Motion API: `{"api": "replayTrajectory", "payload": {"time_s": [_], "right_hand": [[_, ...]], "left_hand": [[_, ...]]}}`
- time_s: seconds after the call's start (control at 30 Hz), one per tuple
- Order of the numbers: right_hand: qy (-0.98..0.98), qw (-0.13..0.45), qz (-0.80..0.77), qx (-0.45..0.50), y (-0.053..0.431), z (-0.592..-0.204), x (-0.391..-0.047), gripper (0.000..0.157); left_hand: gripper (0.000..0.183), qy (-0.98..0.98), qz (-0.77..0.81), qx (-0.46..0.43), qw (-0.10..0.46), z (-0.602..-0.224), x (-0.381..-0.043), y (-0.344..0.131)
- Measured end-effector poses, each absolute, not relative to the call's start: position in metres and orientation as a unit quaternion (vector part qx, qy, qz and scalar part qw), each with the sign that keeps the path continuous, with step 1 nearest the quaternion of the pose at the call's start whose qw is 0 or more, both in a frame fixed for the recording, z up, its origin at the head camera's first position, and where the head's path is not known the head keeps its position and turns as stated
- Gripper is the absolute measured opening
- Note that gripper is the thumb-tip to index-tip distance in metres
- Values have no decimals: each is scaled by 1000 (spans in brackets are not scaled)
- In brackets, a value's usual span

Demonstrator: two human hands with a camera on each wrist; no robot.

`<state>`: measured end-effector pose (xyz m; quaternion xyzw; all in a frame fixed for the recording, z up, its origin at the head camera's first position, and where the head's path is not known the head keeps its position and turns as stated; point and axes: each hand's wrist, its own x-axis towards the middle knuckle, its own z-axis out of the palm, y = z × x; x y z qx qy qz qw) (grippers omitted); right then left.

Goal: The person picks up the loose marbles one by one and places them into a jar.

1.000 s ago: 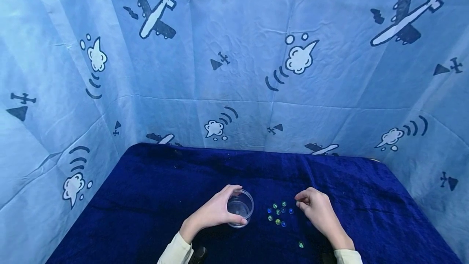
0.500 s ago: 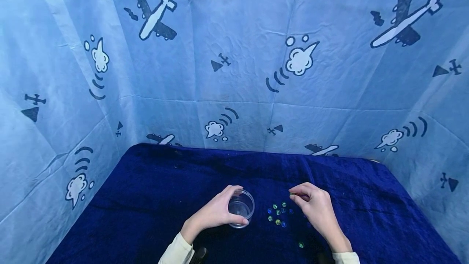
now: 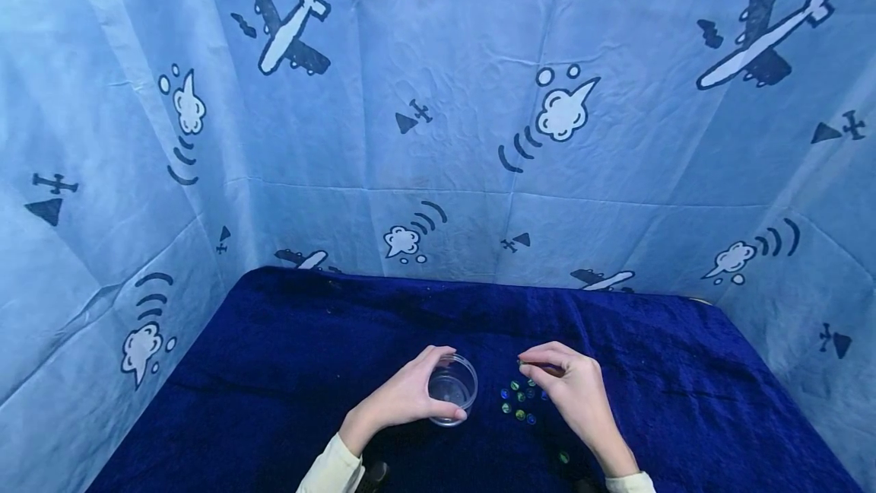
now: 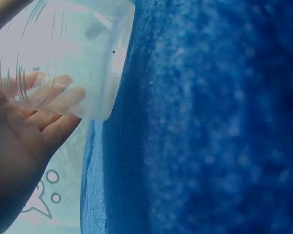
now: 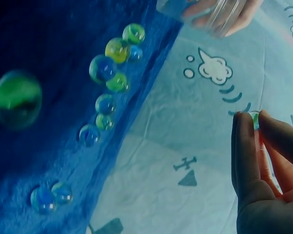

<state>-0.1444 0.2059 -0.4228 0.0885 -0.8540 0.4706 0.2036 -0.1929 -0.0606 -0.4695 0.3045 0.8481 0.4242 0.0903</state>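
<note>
The left hand curled round the clear cup, which had scarcely moved, while the right hand, pinching a green marble at its fingertips, had shifted leftward near the loose marbles, apparently bringing it closer to the cup.

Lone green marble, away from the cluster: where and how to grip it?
I'd pinch the lone green marble across its middle, thumb and fingertip on opposite sides, coming from above. It's a small sphere resting on blue cloth, with room all round. The right hand would likely need to release its held marble first.
</note>
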Motion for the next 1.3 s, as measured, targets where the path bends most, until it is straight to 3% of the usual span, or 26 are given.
{"api": "replayTrajectory", "payload": {"time_s": [1.03,1.3], "right_hand": [[-817,164,542,109,175,-440,-124,23],[-816,163,542,116,172,-444,-123,16]], "left_hand": [[90,853,417,305,71,-475,-169,-50],[89,856,410,309,63,-479,-169,-49]]}}
